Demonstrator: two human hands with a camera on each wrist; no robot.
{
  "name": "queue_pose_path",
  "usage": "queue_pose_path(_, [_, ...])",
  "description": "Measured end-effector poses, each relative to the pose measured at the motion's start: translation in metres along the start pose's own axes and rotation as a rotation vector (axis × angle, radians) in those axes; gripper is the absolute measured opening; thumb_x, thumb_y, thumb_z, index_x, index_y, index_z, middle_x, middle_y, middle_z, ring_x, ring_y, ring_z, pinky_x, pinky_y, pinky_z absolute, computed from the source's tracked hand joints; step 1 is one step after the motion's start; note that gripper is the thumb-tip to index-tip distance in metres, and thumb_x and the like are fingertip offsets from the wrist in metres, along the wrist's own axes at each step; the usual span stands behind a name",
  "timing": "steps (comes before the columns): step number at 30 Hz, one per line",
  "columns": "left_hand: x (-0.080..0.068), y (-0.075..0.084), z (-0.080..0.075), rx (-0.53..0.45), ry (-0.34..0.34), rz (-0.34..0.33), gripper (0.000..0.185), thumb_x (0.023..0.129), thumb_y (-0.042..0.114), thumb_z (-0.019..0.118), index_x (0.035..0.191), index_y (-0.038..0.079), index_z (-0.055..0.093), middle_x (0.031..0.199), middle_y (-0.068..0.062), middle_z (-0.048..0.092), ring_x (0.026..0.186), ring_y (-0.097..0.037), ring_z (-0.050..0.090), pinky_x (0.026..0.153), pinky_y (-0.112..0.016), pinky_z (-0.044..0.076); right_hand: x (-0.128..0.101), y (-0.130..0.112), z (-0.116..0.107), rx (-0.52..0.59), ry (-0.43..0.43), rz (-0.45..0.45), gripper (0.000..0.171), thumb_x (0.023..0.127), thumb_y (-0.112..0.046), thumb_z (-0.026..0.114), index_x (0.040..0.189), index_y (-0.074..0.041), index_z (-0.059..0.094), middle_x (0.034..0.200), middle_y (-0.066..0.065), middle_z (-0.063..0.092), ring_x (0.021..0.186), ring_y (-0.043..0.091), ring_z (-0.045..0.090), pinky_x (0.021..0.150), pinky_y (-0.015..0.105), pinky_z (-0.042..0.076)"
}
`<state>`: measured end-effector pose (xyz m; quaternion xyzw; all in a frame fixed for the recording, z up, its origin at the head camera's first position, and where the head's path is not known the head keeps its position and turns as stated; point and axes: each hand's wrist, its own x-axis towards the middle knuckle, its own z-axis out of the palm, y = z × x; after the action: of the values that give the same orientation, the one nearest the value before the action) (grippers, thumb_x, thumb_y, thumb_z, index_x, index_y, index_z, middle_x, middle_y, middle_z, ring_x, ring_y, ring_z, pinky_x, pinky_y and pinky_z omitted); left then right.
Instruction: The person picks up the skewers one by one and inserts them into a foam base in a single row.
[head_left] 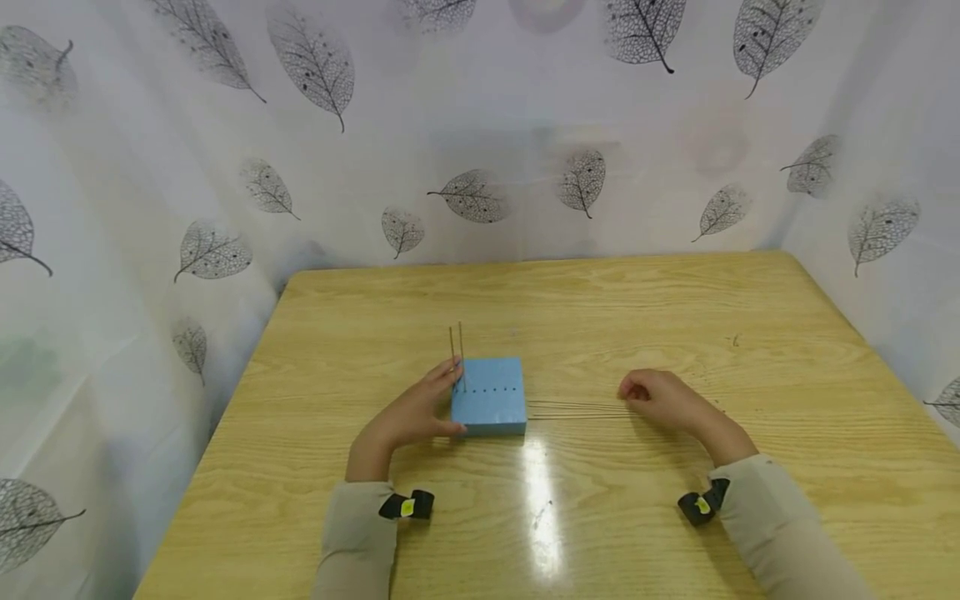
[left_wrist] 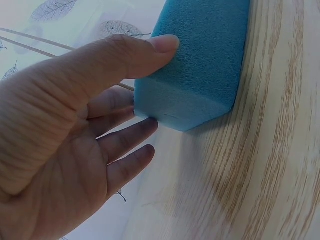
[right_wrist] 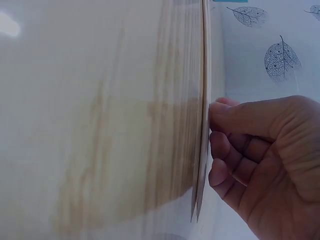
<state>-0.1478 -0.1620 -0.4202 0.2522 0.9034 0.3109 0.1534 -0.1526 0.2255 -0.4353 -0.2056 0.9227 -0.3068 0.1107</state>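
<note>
A blue foam block (head_left: pixel 489 404) with a row of small holes lies on the table. Two thin wooden sticks (head_left: pixel 462 354) stand upright at its left end. My left hand (head_left: pixel 408 417) holds that end of the block, thumb on the near side, some fingers at the far side. Right of the block several loose thin sticks (head_left: pixel 577 409) lie side by side, their pointed ends visible in the right wrist view. My right hand (head_left: pixel 663 400) is at their right ends, fingers curled, thumb and forefinger tips against the sticks' edge (right_wrist: pixel 205 75). Whether a stick is pinched is unclear.
The wooden table (head_left: pixel 637 317) carries the block and sticks. A pale curtain (head_left: pixel 525 100) printed with leaves hangs behind and along both sides. A bright reflection shows on the tabletop below the block. Black camera bands (head_left: pixel 702 502) sit on both wrists.
</note>
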Motion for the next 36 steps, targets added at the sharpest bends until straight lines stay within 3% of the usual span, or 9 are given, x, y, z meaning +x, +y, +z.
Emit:
queue_pose_path(20, [0.001,-0.001,-0.001,0.004,-0.006,0.005,0.091,0.074,0.027,0.074,0.144,0.008,0.019,0.151,-0.002,0.007,0.137,-0.019,0.009,0.108,-0.039,0.021,0.005,-0.001,-0.004,-0.035,-0.064,-0.069,0.014,0.083,0.004,0.054,0.086,-0.007,0.062,0.083,0.001,0.061,0.073,0.009,0.053,0.062,0.026,0.046])
queue_pose_path(29, [0.001,0.001,-0.001,0.005,-0.001,0.005,0.091,0.074,0.026,0.074,0.144,0.008,0.020,0.151,-0.006,0.009,0.137,-0.020,0.010,0.108,-0.040,0.021,0.003,-0.008,-0.012,-0.109,0.026,-0.077,0.011,0.085,0.002,0.054,0.090,-0.002,0.063,0.088,0.008,0.061,0.082,0.024,0.058,0.069,0.038,0.049])
queue_pose_path(36, [0.000,0.002,-0.002,-0.007,-0.007,-0.005,0.091,0.074,0.026,0.074,0.144,0.009,0.019,0.151,-0.001,0.007,0.137,-0.019,0.010,0.108,-0.039,0.021,0.003,-0.018,-0.016,-0.143,0.126,-0.120,0.007,0.086,0.002,0.054,0.090,-0.001,0.060,0.087,0.007,0.058,0.078,0.019,0.054,0.065,0.034,0.048])
